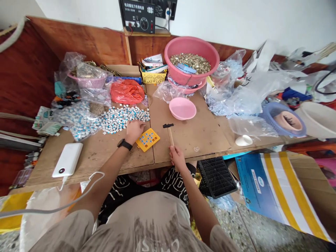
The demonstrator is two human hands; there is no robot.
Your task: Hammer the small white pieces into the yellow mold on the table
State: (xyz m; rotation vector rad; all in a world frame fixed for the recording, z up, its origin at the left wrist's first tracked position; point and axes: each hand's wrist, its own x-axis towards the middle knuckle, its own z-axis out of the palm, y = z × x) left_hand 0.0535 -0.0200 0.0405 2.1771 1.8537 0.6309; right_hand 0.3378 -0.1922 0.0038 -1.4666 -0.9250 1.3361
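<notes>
My right hand (177,157) is wrapped round the wooden handle of a small hammer (170,134). The hammer's black head points away from me, over the cardboard-covered tabletop. At the upper left corner of a yellow tray (152,140), my left hand (135,131) has its fingers curled together; whatever they may hold is too small to make out. Small blue-and-white pieces sit in several of the tray's slots. Beyond that hand spreads a pile of loose white-and-blue pieces (123,118). A black watch (124,144) is on my left wrist.
A pink bowl (183,108) stands beyond the hammer, before a large pink basin (193,43) of metal parts. At left lie a white power bank (68,159) with a cable and a red plastic bag (127,91). A blue basket (270,120) and a white cup (244,140) are at right.
</notes>
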